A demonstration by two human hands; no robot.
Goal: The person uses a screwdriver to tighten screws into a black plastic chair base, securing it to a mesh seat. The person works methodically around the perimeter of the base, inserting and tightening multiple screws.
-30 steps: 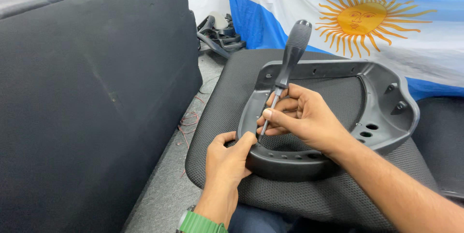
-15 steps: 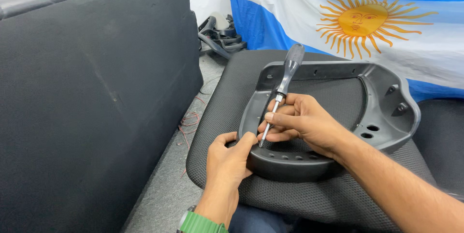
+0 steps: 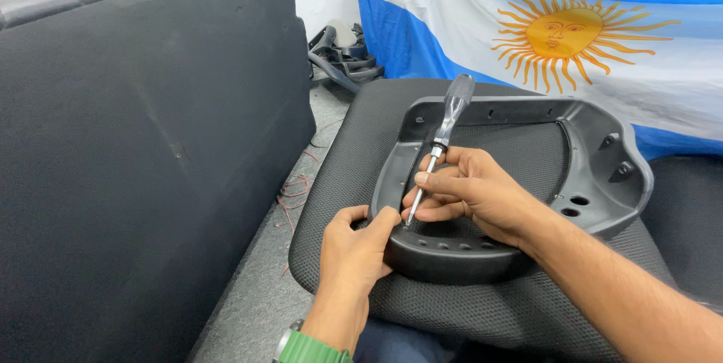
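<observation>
The right hand (image 3: 471, 193) pinches the metal shaft of a screwdriver (image 3: 440, 141) between thumb and curled fingers, low down near the tip, while the dark translucent handle rises tilted up and away from the person. The tip appears to sit on the near rim of a dark grey plastic frame (image 3: 602, 175), though the fingers hide the exact spot. That frame, a curved horseshoe shape with 2 round holes on its right arm, lies on a black mesh seat cushion (image 3: 354, 144). The left hand (image 3: 354, 250) is closed on the frame's near-left edge, thumb on top and fingers wrapped underneath, a green watch strap (image 3: 312, 349) at its wrist. A black padded panel (image 3: 143, 144) stands at the left, and a blue-and-white flag with a yellow sun (image 3: 565, 32) drapes behind.
</observation>
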